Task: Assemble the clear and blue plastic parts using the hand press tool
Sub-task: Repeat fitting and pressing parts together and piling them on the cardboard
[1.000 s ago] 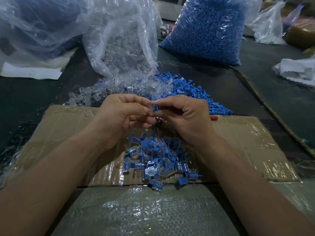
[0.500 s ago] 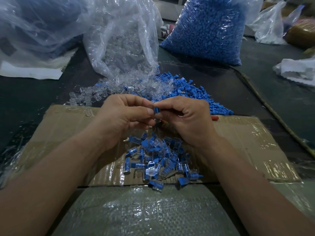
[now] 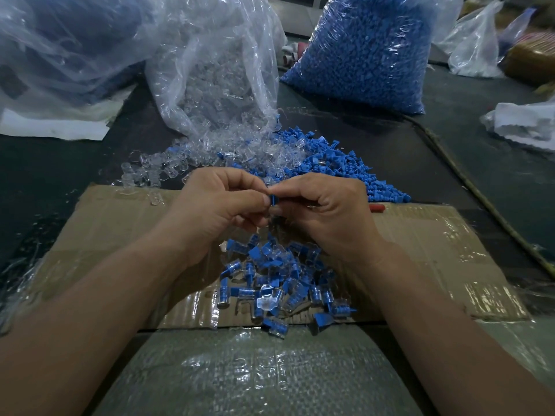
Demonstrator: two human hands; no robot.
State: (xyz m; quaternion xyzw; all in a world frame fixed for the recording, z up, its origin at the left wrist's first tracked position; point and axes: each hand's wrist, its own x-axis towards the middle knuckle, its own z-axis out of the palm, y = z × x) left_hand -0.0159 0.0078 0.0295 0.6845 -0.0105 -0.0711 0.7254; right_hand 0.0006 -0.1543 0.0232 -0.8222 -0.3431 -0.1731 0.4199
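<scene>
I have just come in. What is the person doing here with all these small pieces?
A person is putting small plastic pieces together by hand. The left hand and the right hand meet above the cardboard, and both pinch one blue part between their fingertips. Whether a clear part is there too, I cannot tell. Below them lies a pile of joined pieces. Behind, loose clear parts spill from a clear bag beside a heap of blue parts. No press tool is plainly visible.

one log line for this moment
step: hand fitting | left hand, right hand: both pinch blue part | joined pieces: heaped on cardboard | loose parts: piled beyond cardboard
</scene>
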